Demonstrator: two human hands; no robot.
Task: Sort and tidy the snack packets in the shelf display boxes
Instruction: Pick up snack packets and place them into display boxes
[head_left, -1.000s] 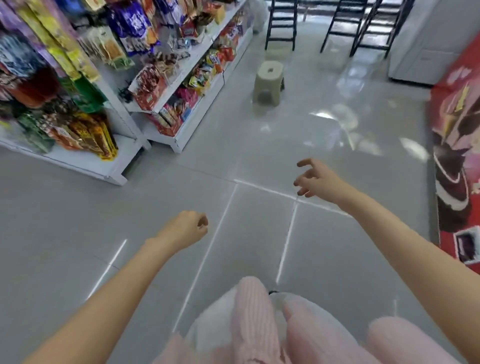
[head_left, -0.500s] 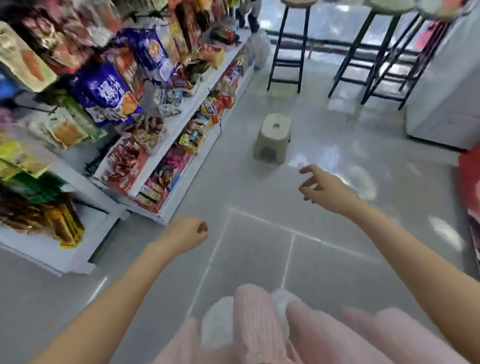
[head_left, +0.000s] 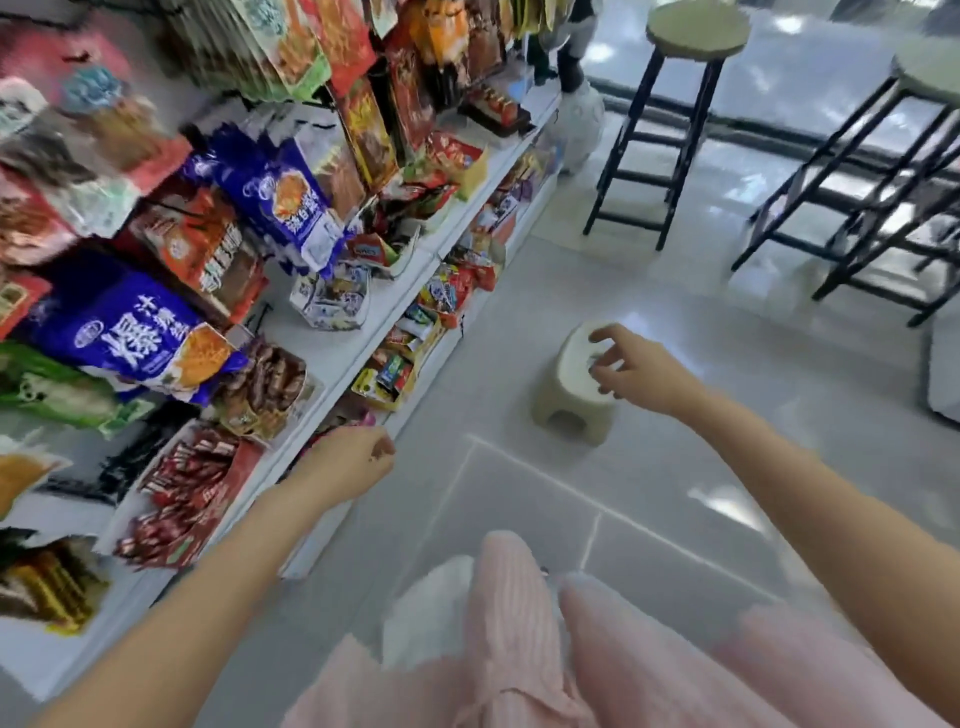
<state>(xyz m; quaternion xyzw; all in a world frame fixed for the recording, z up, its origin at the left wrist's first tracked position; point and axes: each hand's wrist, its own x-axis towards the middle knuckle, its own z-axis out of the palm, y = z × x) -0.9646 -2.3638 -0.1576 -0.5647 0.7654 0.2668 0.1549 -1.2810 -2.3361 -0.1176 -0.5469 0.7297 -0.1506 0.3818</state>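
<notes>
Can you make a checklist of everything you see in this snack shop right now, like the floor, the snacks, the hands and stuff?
Surface: grey tiled floor, shiny.
Job's things: snack packets crowd the white shelves; red display box sits at the shelf edge.
Clutter: low stool on the floor.
Hands: left hand curled, holding nothing; right hand loosely open above the low stool.
Cables: nothing seen.
Surroundings: tall stools beyond.

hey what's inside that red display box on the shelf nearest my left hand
The red box holds a pile of small dark-red snack packets, lying loosely and unevenly. What is under the top packets is covered. The left hand is empty beside it.
</notes>
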